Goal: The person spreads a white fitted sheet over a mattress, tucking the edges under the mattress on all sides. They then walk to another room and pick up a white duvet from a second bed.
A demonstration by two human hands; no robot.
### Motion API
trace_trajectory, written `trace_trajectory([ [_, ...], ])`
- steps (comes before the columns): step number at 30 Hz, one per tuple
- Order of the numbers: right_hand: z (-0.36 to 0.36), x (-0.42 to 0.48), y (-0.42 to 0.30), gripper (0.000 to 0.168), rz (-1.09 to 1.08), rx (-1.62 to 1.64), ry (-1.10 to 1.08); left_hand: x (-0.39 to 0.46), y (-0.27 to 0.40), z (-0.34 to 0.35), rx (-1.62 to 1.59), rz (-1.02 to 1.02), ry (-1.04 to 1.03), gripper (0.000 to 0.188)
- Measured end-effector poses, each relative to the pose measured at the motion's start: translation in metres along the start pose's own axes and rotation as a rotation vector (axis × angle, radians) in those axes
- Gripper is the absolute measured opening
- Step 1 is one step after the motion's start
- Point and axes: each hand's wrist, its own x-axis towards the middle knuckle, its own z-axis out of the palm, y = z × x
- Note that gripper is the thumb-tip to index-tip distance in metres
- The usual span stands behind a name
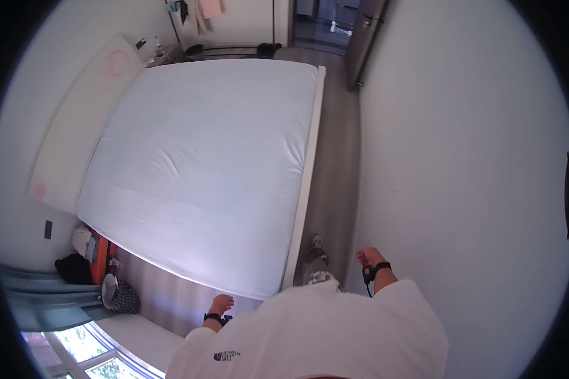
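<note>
My left hand (223,303) hangs low beside the near corner of the bed, fingers loosely bent with nothing seen in them. My right hand (371,256) hangs over the narrow floor strip, close to the wall, also with nothing visible in it. Both wrists wear black straps with small devices; a cable runs from the right one. Before me spreads a bed mattress (199,170) under a pale fitted sheet, creased in places. A pale footboard (308,189) bounds its right side, and a cream headboard (83,125) with pink shapes stands at the far left.
A wooden floor passage (334,156) runs between footboard and wall (455,166) to an open door (366,42). At lower left are an orange bedside cabinet (99,260), a checked bag (121,294), a curtain (47,298) and a window (109,357). A clothes rack (273,23) stands at the back.
</note>
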Motion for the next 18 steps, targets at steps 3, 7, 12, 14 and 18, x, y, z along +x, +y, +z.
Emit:
trace_trajectory([
  [3, -0.002, 0.047, -0.052, 0.014, 0.066, -0.105, -0.021, -0.010, 0.038, 0.038, 0.001, 0.049, 0.217, 0.016],
  [7, -0.005, 0.080, -0.100, 0.016, 0.079, -0.291, -0.057, -0.058, 0.057, 0.069, -0.071, -0.011, 0.282, 0.018],
  [12, -0.010, 0.088, -0.184, 0.016, -0.006, -0.257, -0.138, -0.082, 0.112, 0.123, 0.008, -0.124, 0.210, 0.020],
  [14, -0.018, 0.086, -0.212, 0.016, 0.000, -0.246, -0.167, -0.080, 0.142, 0.148, 0.005, -0.118, 0.192, 0.020],
  [18, -0.050, 0.093, -0.236, 0.015, 0.020, -0.248, -0.136, -0.049, 0.201, 0.188, -0.022, -0.008, 0.156, 0.019],
])
